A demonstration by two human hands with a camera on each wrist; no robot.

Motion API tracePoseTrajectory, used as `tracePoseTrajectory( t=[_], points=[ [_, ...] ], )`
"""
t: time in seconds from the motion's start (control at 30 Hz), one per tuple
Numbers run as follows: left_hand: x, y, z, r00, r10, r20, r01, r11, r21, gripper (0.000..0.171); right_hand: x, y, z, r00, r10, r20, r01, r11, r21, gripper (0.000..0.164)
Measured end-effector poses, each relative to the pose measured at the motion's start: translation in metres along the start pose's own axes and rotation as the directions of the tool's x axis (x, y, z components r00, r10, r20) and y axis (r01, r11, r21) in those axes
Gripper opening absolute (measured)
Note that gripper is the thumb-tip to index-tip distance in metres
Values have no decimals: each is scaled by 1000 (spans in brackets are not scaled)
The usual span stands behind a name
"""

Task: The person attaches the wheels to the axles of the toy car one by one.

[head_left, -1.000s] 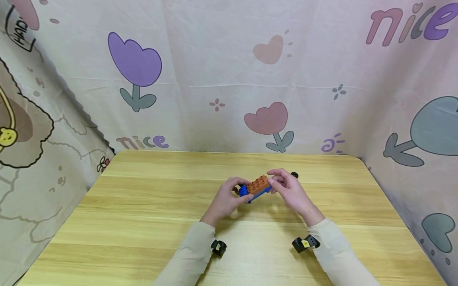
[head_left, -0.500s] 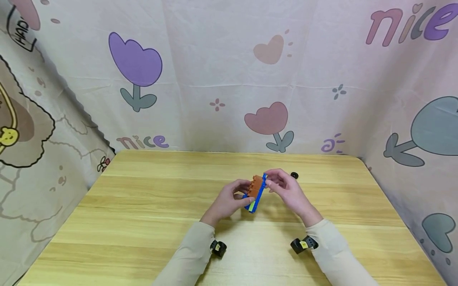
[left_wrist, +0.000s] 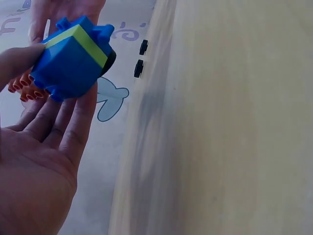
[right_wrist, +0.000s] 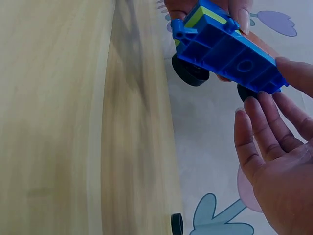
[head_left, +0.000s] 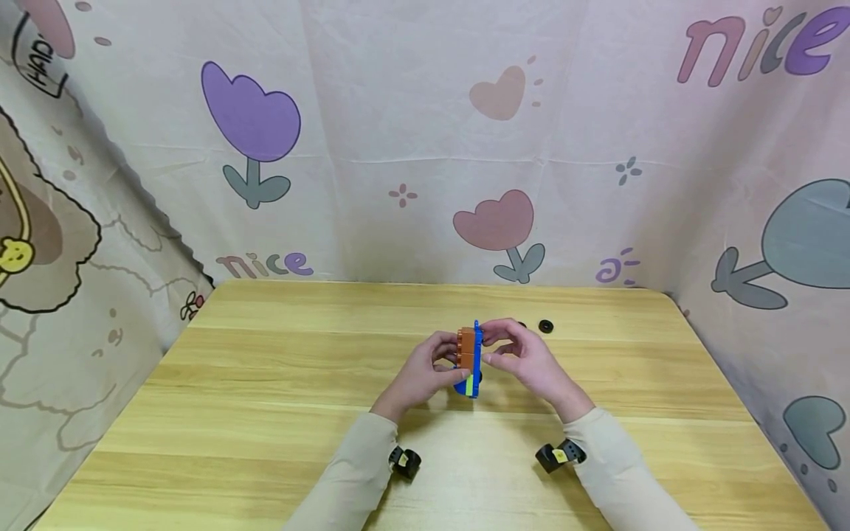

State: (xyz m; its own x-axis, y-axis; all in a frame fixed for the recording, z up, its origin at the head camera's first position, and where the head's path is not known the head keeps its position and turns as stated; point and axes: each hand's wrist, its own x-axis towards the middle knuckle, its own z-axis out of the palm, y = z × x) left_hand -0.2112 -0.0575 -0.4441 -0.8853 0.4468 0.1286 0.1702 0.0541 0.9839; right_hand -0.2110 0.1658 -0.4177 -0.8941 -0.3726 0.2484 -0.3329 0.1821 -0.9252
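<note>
“nice” [head_left: 750, 55] twice, unclear sideways word [head_left: 40, 63] — on backdrop [head_left: 372, 103]

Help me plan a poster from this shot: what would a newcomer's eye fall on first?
Probably the bright blue-and-orange toy vehicle, held over the table by the left hand, with the right hand close beside it. Next might come the large purple tulip on the backdrop, at upper left in the head view. Two small black wheels stand out against the pale wood, beyond the right hand.
</note>
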Motion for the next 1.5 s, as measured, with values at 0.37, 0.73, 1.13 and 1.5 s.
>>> tracePoseTrajectory(
  t=[0.37, 0.73, 1.13, 1.5],
  points=[
    [-2, -3, 0, 1000, -6, -9, 6, 999, -38, 48, 2, 1, 6, 1000, 23, -3, -23, 999, -35, 40],
    [-2, -3, -1, 998, -38, -54, 39, 999, 4, 45, 4, 2, -3, 1000, 15, 0, -15, 995, -98, 33],
    [-3, -7, -4, 994, -71, -84, 70, 997, -21, 48, 9, 15, -42, 993, 70, -99, -102, 920, -378, 26],
    [0, -9, -6, 996, -66, -65, 64, 997, -31, 50, 18, 37, -63, 982, 166, -86, -187, 843, -505, 36]
  ],
)
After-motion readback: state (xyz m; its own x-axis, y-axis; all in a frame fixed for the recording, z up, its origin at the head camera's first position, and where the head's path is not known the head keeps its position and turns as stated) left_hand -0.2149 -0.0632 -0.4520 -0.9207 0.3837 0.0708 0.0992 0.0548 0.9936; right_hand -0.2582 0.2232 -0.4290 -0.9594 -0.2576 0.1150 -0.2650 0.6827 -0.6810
